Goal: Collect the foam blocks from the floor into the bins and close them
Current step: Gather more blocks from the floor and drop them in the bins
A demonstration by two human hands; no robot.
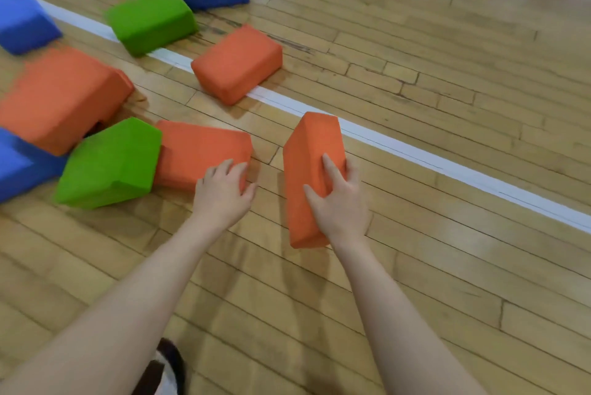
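Foam blocks scattered on wooden floor [415,266]: orange, green, blue; none binned, no bins in view. Right hand [339,203] fingers curled round tilted orange block [307,164] beside white line [415,151]. Left hand [224,190] fingers spread flat on flat orange block [198,151]. Collection judged early.

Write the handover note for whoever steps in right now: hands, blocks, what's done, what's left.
Right hand: grips an orange block tipped up on its edge, fingers curled over its top.
Left hand: fingers over the near corner of a flat orange block; grip not yet clear.
Other blocks lie on the wood floor: a green block leaning on that flat one, another green block, two more orange ones, several blue ones.
No bins in view.
Done: nothing visibly binned.
Left: collect all blocks, close the bins.
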